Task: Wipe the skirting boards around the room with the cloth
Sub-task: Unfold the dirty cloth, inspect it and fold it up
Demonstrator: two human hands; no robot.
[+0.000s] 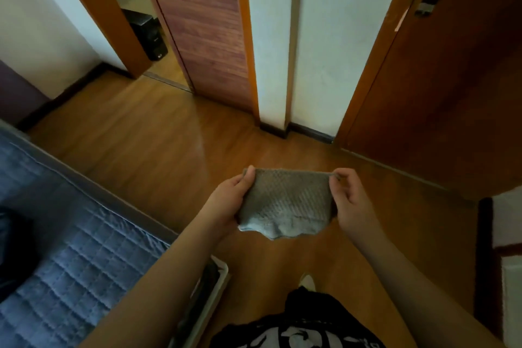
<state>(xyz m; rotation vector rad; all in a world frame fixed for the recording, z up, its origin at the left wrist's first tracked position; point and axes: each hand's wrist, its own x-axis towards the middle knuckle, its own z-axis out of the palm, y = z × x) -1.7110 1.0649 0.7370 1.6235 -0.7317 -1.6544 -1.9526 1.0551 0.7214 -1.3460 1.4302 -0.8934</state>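
We've got the grey cloth (286, 202) stretched out in mid-air above the wooden floor (158, 150), held between both hands. Our left hand (230, 200) pinches its left top corner with the thumb on top, and our right hand (350, 198) pinches the right top corner. Dark skirting board (308, 130) runs along the white wall (316, 51) ahead, with the blue quilted bed (70, 248) on our left.
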